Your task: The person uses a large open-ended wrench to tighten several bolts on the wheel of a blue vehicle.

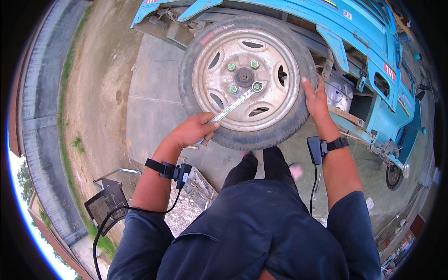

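Before me a wheel stands with its pale, rust-marked steel rim (275,105) facing me, ringed by a black tyre (190,77). Several green-marked nuts surround the dark central hub (244,77). My left hand (193,129) is closed round the lower end of a silver wrench (232,108). The wrench slants up to the right, its ring end around the lower right nut (257,87). My right hand (316,98) rests on the right side of the tyre, fingers apart, thumb near the tread edge.
A blue vehicle (345,44) with exposed frame parts reaches behind and right of the wheel. A small wheel (394,176) shows at far right. At lower left are a dark folding chair-like item (106,201) and a container of metal pieces (198,186). Concrete (154,84) meets dirt at left.
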